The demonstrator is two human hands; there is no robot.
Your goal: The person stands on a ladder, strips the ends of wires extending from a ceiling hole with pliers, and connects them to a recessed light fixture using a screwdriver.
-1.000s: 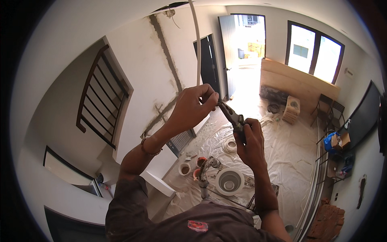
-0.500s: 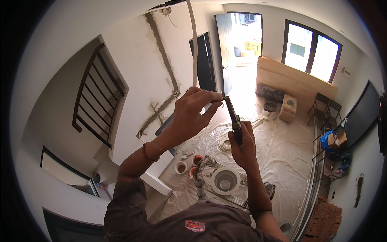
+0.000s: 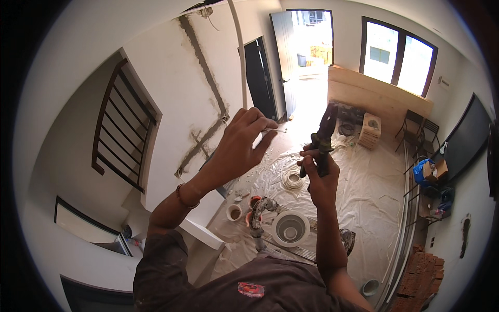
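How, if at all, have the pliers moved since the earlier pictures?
Yes: the pliers have moved right and upward in the view; their tip, earlier clear to the left of the wooden board, now appears at its left end.

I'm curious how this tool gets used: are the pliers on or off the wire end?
Off: the pliers are held in the right fingers, with a visible gap to the pale wire end at the left fingers.
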